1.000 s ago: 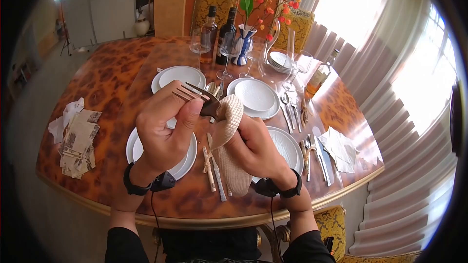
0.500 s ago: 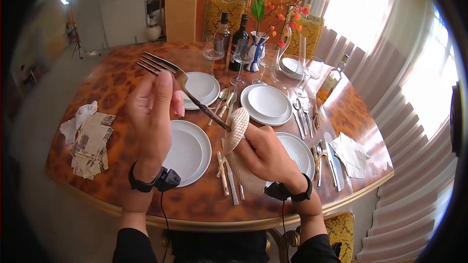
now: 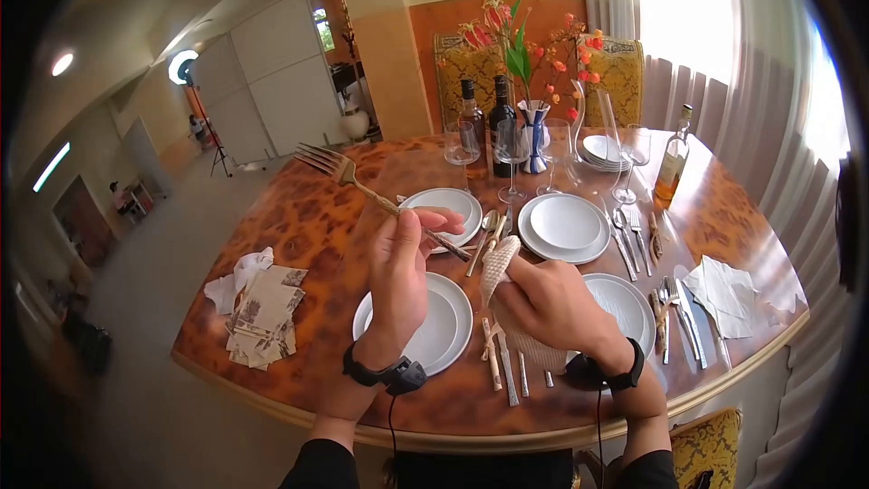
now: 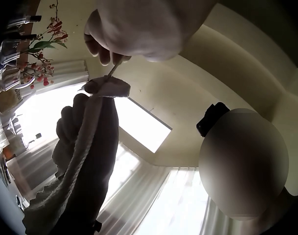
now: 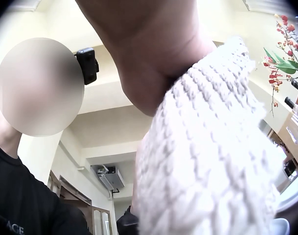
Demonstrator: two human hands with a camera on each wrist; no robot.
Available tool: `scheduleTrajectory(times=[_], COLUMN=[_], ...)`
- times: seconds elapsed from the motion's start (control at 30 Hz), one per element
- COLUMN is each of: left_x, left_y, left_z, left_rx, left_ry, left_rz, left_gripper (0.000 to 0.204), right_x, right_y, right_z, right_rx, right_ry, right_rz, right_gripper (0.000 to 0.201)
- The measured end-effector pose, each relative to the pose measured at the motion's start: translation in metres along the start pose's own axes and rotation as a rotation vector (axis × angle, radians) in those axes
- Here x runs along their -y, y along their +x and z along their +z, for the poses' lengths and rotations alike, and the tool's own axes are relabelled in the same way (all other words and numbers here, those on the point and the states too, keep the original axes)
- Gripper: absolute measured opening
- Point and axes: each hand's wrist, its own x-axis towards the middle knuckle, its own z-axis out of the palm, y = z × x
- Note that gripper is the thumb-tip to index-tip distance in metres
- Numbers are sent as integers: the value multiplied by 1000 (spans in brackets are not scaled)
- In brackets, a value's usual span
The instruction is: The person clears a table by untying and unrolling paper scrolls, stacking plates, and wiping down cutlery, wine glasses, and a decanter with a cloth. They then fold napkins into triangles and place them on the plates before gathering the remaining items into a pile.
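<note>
In the head view my left hand [image 3: 398, 281] pinches a metal fork [image 3: 339, 170] by its handle between thumb and fingers. The tines point up and to the left, above the table. My right hand [image 3: 557, 303] grips a cream waffle-knit cloth [image 3: 498, 267], folded over at the fingertips and hanging below the palm. The fork's handle end is right by that fold. From the left wrist, the slim handle [image 4: 112, 69] shows between the left fingers and the cloth [image 4: 87, 132]. The cloth [image 5: 202, 147] covers much of the right wrist view.
Stacked white plates [image 3: 369, 303] and tied cutlery [image 3: 493, 362] lie below the hands. Wine glasses [image 3: 511, 149], dark bottles [image 3: 501, 118], a flower vase [image 3: 536, 140] and a decanter [image 3: 593, 163] stand farther back. Printed papers [image 3: 267, 317] lie left, white napkins [image 3: 721, 294] right.
The fork has slid through the cloth, from its neck down to its handle end. My left hand has shifted its hold from near the tines to the handle. The head view has turned leftward.
</note>
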Motion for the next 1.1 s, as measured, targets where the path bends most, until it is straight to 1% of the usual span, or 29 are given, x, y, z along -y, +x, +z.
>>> scheduleTrajectory(times=[0.03,0.07,0.1,0.13,0.17,0.23,0.27,0.3,0.37,0.4,0.5,0.53,0.57,0.63,0.67,0.7,0.77,0.83,0.9,0.97,1.03,1.1], left_x=[-5,-7,-9,-10,-10,-9,-8,-6,5,4,6,9,12,16,17,16,15,20,20,17,13,7], left_y=[3,6,7,7,7,1,-2,-6,-9,-9,-13,-12,-13,-18,-21,-25,-33,-40,-44,-45,-46,-51], left_z=[-6,-11,-13,-13,-10,-2,3,8,5,8,10,3,1,-1,-6,-6,-5,-10,-12,-15,-21,-27], left_rx=[-12,5,6,22,37,57,92,128,180,193,187,240,243,203,223,220,194,197,237,235,321,300], left_ry=[5,-15,15,15,9,15,-5,-25,-56,-43,-15,-51,-39,-65,-98,-95,-144,-151,-67,-13,11,165], left_rz=[0,-26,-10,-45,-81,-89,-134,-180,-210,-213,-175,-190,-186,-211,-243,-245,-300,-297,-222,-211,-232,-198], left_gripper=[35,36,36,35,35,37,37,38,39,40,39,39,39,40,39,39,39,38,38,38,41,48], right_x=[2,5,8,14,16,17,14,11,8,4,-5,-6,-2,9,14,16,20,15,7,8,10,1], right_y=[0,0,0,0,0,-1,-3,-2,1,1,4,4,5,3,2,2,2,1,-2,-3,-4,-4], right_z=[-5,-12,-19,-27,-29,-32,-31,-28,-21,-17,-6,-6,-6,-4,1,3,8,20,31,30,28,32], right_rx=[-19,-24,-26,-33,-42,-110,-85,-88,-186,-148,-157,-98,-105,60,41,42,102,113,134,143,102,57], right_ry=[21,11,0,39,53,35,21,26,80,91,181,166,173,280,212,216,139,186,269,255,262,308], right_rz=[-20,11,41,121,102,109,103,90,94,129,72,50,42,49,58,57,35,30,16,-2,-54,-68], right_gripper=[21,24,27,32,32,30,23,23,15,18,18,14,14,18,25,25,26,24,21,19,19,20])
